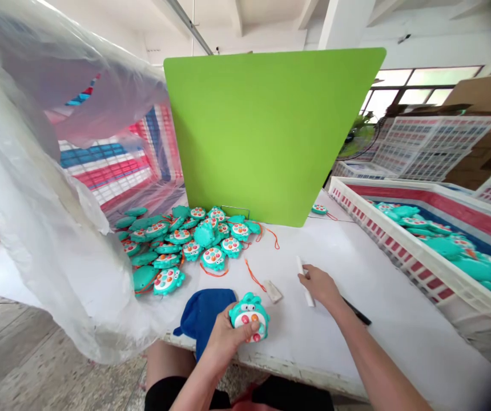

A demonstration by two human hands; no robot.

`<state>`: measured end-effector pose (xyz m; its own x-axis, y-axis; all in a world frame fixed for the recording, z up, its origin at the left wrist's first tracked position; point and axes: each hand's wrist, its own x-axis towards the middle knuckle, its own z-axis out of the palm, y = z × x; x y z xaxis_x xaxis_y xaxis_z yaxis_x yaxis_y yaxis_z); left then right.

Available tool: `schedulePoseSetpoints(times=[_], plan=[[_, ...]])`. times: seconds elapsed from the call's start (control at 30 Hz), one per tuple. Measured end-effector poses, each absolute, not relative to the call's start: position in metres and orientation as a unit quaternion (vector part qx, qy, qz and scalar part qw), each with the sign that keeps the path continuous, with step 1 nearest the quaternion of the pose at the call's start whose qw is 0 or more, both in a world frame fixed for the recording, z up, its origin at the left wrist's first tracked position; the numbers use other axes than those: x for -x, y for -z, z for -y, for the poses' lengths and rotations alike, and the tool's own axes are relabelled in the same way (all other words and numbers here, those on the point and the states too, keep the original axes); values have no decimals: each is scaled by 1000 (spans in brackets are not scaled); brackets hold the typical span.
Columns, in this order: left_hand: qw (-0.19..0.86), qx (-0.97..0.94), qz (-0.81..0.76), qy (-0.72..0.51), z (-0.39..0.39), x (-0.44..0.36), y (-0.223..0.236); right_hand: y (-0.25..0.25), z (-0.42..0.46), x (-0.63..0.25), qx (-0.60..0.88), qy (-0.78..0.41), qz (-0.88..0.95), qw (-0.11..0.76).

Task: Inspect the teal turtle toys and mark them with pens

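Left hand (224, 342) closed around a teal button toy (249, 317) to steady it; right hand (320, 285) held a white stick (309, 295) in a narrow grip.

Your left grip (225, 338) sits low at centre, fingers curled closed with the thumb lying across the front; your right grip (320, 285) rests farther forward, pinched closed, its bare forearm (369, 357) slanting in from the lower right.
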<state>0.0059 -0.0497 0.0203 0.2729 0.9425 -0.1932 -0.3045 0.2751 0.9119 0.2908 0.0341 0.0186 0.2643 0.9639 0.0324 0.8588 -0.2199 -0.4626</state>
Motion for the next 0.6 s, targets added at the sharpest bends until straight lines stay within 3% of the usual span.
schedulePoseSetpoints(times=[0.1, 0.2, 0.4, 0.6], plan=[[688, -452, -386, -416, 53, -5, -26, -34, -29, -280, 749, -156, 583, 274], [621, -583, -379, -361, 58, -5, -39, -52, -12, -254, 692, -230, 599, 330], [530, -708, -371, -283, 67, -12, -58, -74, 35, -199, 430, -548, 563, 443], [463, -737, -426, -249, 69, -16, -60, -71, 50, -180, 440, -532, 576, 438]])
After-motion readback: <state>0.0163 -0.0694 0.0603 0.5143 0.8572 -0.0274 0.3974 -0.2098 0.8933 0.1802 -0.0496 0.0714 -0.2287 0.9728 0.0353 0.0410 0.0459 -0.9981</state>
